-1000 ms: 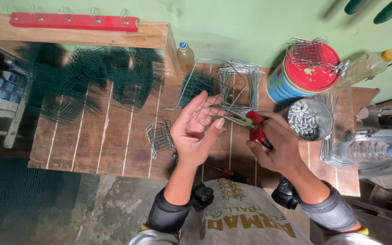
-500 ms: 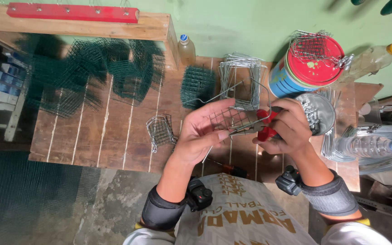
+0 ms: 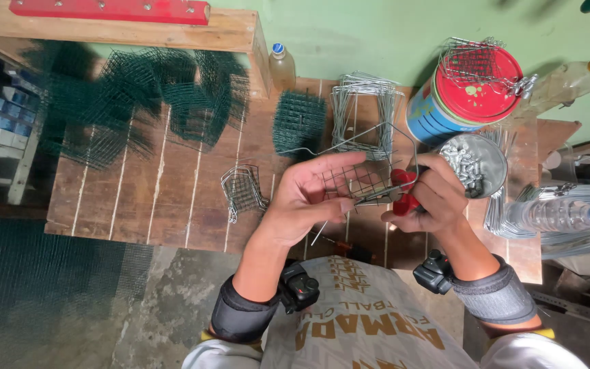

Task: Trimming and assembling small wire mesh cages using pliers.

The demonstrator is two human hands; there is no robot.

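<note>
My left hand point(image 3: 308, 198) holds a small square piece of grey wire mesh point(image 3: 356, 181) above the wooden workbench point(image 3: 145, 198), palm up, fingers curled round it. My right hand point(image 3: 435, 195) grips red-handled pliers point(image 3: 394, 195) whose jaws point left and meet the lower edge of the mesh. A bent wire point(image 3: 377, 133) rises from the mesh toward the back.
A small wire cage point(image 3: 242, 191) lies left of my left hand. Green mesh sheets point(image 3: 131, 102) and a green mesh square point(image 3: 298, 123) lie at the back, beside bent wire frames point(image 3: 367, 113), a red-lidded tin point(image 3: 462, 96), a cup of metal clips point(image 3: 472, 164) and plastic bottles point(image 3: 561, 215).
Both hands have come together over the bench. The left hand, empty and open a second ago, now holds the mesh piece, and the pliers have moved in to its edge.
</note>
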